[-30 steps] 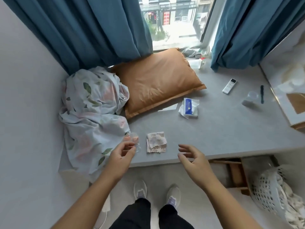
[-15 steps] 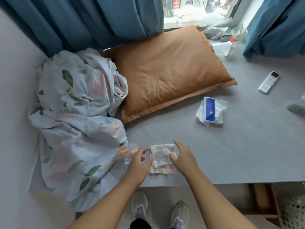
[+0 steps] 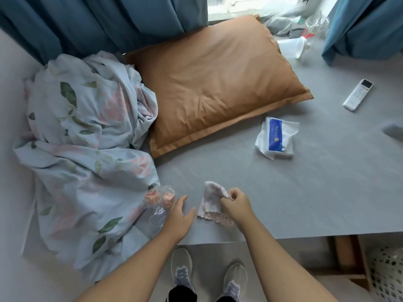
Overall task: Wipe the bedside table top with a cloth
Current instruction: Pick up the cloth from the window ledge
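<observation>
Right fingers: pinched shut on the upper right corner of the small pink-patterned wiping cloth [image 3: 212, 202], lifting that corner off the surface.
Right hand [image 3: 236, 203]: curled, knuckles up, near the front edge of the grey matte tabletop [image 3: 305, 192].
Left fingers: spread and loose, gripping nothing; thumb tip just beside the cloth's left edge.
Left hand [image 3: 180, 216]: flat, palm down on the tabletop, between the cloth and a crinkled clear plastic wrapper with orange contents [image 3: 160, 201].
Cloth position: near the front edge, left of centre; lower scalloped hem trailing on the surface, upper part raised.
Cloth axis: running roughly front to back, hanging leftward from the pinch.
Nearer hand: right, already on it; left close enough to help open or bunch it.
Likely step: gathering the cloth before the first stroke; wiping apparently not begun.
Surface: white-and-blue soft tissue pack [image 3: 275, 138] toward the middle, white slim remote control [image 3: 357, 94] by the right edge, orange rectangular pillow [image 3: 216, 83] at the back, crumpled floral bedsheet [image 3: 82, 144] over the left corner.
Room: teal curtains [image 3: 98, 22] along the back edge.
</observation>
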